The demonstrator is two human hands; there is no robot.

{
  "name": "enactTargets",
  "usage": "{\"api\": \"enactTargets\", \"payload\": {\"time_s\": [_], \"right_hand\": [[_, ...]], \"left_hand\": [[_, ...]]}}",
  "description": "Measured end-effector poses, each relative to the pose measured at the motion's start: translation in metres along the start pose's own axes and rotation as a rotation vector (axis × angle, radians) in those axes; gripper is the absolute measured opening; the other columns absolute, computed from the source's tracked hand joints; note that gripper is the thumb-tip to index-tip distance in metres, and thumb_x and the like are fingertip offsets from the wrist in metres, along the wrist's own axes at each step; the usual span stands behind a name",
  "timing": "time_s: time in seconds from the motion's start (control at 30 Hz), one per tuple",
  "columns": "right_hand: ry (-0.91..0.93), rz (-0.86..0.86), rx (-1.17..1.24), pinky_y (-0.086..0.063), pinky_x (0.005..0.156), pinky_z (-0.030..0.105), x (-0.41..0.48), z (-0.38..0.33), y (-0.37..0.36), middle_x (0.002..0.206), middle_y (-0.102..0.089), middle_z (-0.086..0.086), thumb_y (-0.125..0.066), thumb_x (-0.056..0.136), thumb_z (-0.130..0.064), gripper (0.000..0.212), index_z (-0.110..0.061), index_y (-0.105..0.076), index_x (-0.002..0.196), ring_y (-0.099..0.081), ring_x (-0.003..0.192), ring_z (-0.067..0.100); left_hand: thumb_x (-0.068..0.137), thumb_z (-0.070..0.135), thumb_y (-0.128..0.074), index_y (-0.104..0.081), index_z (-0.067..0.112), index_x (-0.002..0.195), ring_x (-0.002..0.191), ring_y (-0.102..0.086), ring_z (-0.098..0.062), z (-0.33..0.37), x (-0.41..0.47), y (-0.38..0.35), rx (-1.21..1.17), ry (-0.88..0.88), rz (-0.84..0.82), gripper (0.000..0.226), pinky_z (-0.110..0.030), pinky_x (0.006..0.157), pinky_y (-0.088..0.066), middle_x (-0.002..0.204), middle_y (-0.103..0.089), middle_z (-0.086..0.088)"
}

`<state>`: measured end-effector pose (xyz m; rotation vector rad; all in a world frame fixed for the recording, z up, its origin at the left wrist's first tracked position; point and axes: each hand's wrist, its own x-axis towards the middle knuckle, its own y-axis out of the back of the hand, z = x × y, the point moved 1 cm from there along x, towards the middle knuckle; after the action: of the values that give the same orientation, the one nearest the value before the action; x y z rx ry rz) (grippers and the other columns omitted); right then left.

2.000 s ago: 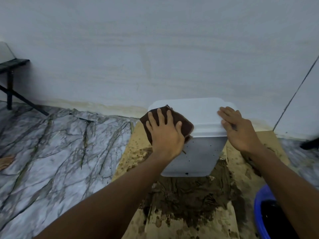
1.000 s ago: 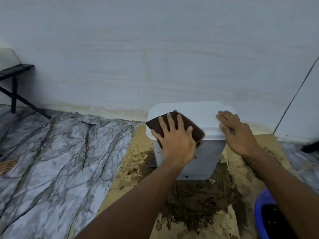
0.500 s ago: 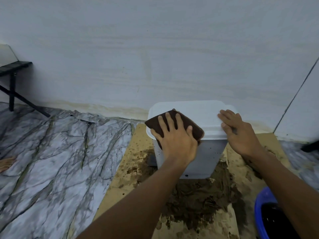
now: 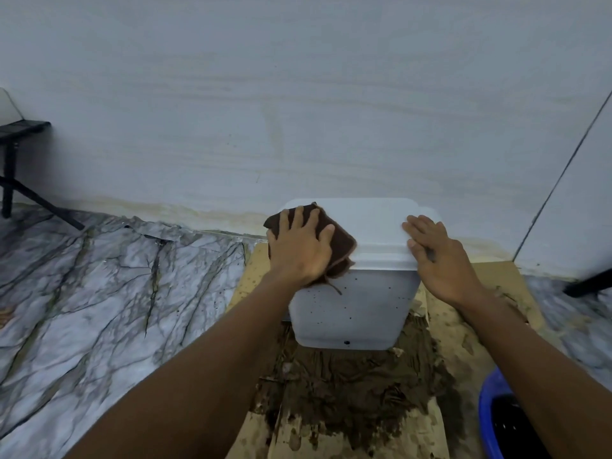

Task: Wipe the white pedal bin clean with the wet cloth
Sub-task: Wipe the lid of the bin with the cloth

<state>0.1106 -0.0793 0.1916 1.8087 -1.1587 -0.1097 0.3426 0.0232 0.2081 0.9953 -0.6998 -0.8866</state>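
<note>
Nearest, well below and to the right of the right fingers (image 4: 419,225), the rim of a blue basin (image 4: 485,409) is seen, its contents dark. A patch of wet mud (image 4: 347,385) is spread over the board (image 4: 490,329) below both sets of fingers. The bin (image 4: 351,316) is stood at the mud's far edge, close to the wall (image 4: 298,111). Its front, below the fingers, is dotted with dark specks.

The left hand (image 4: 298,250) is laid on the brown cloth (image 4: 341,240), its fingers spread and straight, none curled round it. The cloth is pressed flat onto the left front corner of the lid (image 4: 374,220), and a fold and a loose thread are hung over the rim below the palm. The right hand (image 4: 437,260) is laid flat on the lid's right front edge, fingers straight and close together, so the bin is steadied, not gripped. Between the two sets of fingers the lid is bare and looks white.

The lid is judged to be the step in hand; the specked front is not yet done. Next, the cloth would need to be drawn across towards the right fingers, then down over the rim. Downward pressure from the right hand would be needed so that the light bin is not pushed back, and the cloth should be held clear of the mud.

Beyond the fingertips the wall is stained along its base. Left of the left fingers a marbled sheet (image 4: 116,276) is spread, with a black stand (image 4: 13,154) farthest left.
</note>
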Motion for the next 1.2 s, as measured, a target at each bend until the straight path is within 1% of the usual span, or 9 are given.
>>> {"api": "enactTargets", "payload": {"time_s": [0.1, 0.27, 0.37, 0.5, 0.67, 0.97, 1.07, 1.13, 1.2], "right_hand": [[-0.010, -0.002, -0.024, 0.002, 0.116, 0.010, -0.003, 0.002, 0.003, 0.155, -0.039, 0.002, -0.043, 0.104, -0.015, 0.040, -0.012, -0.049, 0.143, -0.020, 0.141, 0.003], [-0.004, -0.014, -0.024, -0.003, 0.120, 0.021, -0.007, 0.001, 0.006, 0.156, -0.038, 0.003, -0.042, 0.105, -0.016, 0.040, -0.012, -0.048, 0.144, -0.022, 0.144, 0.006], [0.002, -0.022, -0.028, -0.002, 0.119, 0.019, -0.008, 0.002, 0.007, 0.156, -0.038, 0.001, -0.042, 0.105, -0.017, 0.040, -0.014, -0.048, 0.145, -0.020, 0.143, 0.003], [0.001, -0.033, -0.021, 0.004, 0.113, 0.004, -0.008, 0.003, 0.006, 0.155, -0.038, 0.000, -0.043, 0.105, -0.019, 0.040, -0.014, -0.049, 0.144, -0.021, 0.143, 0.003], [-0.006, -0.059, -0.016, 0.005, 0.112, 0.003, -0.008, 0.004, 0.008, 0.157, -0.036, 0.000, -0.042, 0.105, -0.020, 0.041, -0.014, -0.047, 0.146, -0.019, 0.143, 0.002], [-0.010, -0.050, -0.050, 0.004, 0.116, 0.012, -0.007, 0.004, 0.008, 0.158, -0.034, 0.000, -0.040, 0.106, -0.020, 0.042, -0.014, -0.044, 0.148, -0.019, 0.150, 0.012], [0.001, -0.058, -0.021, -0.003, 0.124, 0.025, -0.010, 0.006, 0.011, 0.158, -0.035, -0.002, -0.043, 0.105, -0.024, 0.043, -0.015, -0.044, 0.148, -0.020, 0.148, 0.006], [-0.011, -0.012, 0.057, -0.017, 0.125, 0.035, -0.011, 0.008, 0.015, 0.154, -0.041, -0.001, -0.054, 0.101, -0.024, 0.043, -0.014, -0.050, 0.143, -0.024, 0.143, 0.003], [-0.054, 0.118, 0.137, -0.029, 0.118, 0.031, -0.013, 0.011, 0.020, 0.151, -0.045, 0.002, -0.064, 0.095, -0.020, 0.045, -0.013, -0.056, 0.139, -0.031, 0.140, 0.005]], "left_hand": [[0.102, 0.057, -0.011, -0.010, 0.024, 0.160, 0.154, 0.005, -0.035, 0.025, -0.016, -0.010, 0.188, -0.095, 0.001, 0.067, -0.064, 0.117, 0.012, 0.168, -0.006, -0.006], [0.103, 0.057, -0.016, -0.006, 0.024, 0.160, 0.154, 0.002, -0.034, 0.063, -0.020, -0.027, 0.242, -0.361, -0.059, 0.067, -0.059, 0.121, 0.005, 0.168, -0.007, -0.006], [0.103, 0.058, -0.018, -0.008, 0.027, 0.160, 0.154, -0.002, -0.029, 0.052, -0.013, -0.023, 0.251, -0.441, -0.056, 0.066, -0.054, 0.123, 0.000, 0.168, -0.010, -0.004], [0.099, 0.067, -0.014, -0.011, 0.033, 0.159, 0.155, -0.005, -0.022, 0.003, -0.002, -0.006, 0.236, -0.422, -0.037, 0.069, -0.047, 0.125, -0.001, 0.168, -0.011, 0.001], [0.100, 0.068, -0.019, -0.011, 0.031, 0.160, 0.155, -0.004, -0.020, -0.039, -0.006, 0.005, 0.253, -0.467, -0.012, 0.071, -0.044, 0.126, -0.001, 0.168, -0.011, 0.001], [0.099, 0.065, -0.009, -0.013, 0.028, 0.160, 0.154, -0.010, -0.027, 0.030, -0.008, -0.025, 0.290, -0.460, 0.055, 0.071, -0.051, 0.124, -0.006, 0.167, -0.017, -0.001], [0.099, 0.066, -0.009, -0.012, 0.030, 0.160, 0.155, -0.008, -0.023, 0.040, -0.004, -0.028, 0.292, -0.524, 0.050, 0.071, -0.047, 0.125, -0.007, 0.167, -0.015, 0.002], [0.098, 0.067, -0.010, -0.014, 0.031, 0.160, 0.155, -0.007, -0.019, 0.032, -0.001, -0.025, 0.260, -0.537, 0.044, 0.072, -0.043, 0.126, -0.006, 0.167, -0.014, 0.004], [0.097, 0.068, -0.011, -0.015, 0.032, 0.159, 0.155, -0.007, -0.017, 0.026, 0.004, -0.021, 0.228, -0.520, 0.025, 0.072, -0.041, 0.126, -0.005, 0.167, -0.014, 0.005]]}}
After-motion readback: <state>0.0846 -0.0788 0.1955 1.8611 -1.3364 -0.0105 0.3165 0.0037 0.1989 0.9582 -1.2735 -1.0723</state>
